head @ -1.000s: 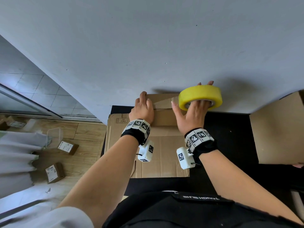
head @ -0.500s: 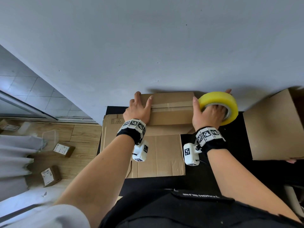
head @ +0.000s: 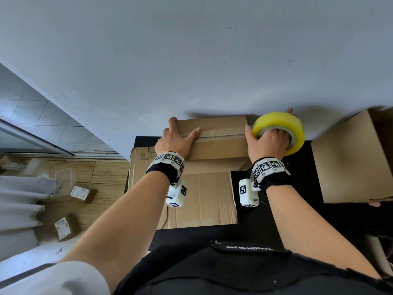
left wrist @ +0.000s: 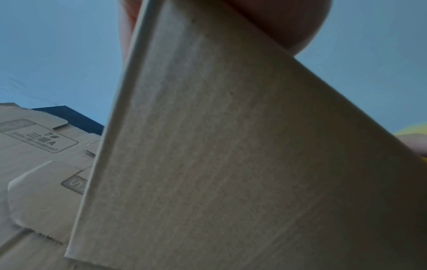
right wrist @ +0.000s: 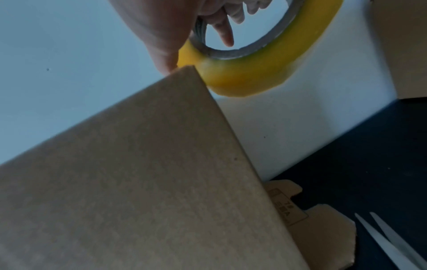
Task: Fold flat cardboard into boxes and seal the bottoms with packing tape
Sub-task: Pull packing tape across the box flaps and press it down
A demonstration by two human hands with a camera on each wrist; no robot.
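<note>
A folded cardboard box stands on the black table against the wall, a strip of clear tape running along its top seam. My left hand holds the box's left end, thumb on the seam and fingers over the far corner. My right hand grips a yellow roll of packing tape at the box's right end, fingers through its core. In the right wrist view the tape roll sits just past the box's corner. The box fills the left wrist view.
Flat cardboard sheets lie under and in front of the box. A second assembled box stands at the right. Two thin pale blades lie on the table at the right. Small parcels lie on the wooden floor at the left.
My right hand has carried the tape roll rightward along the box top, from the middle to the right end, leaving tape on the seam. My left hand stayed on the left end.
</note>
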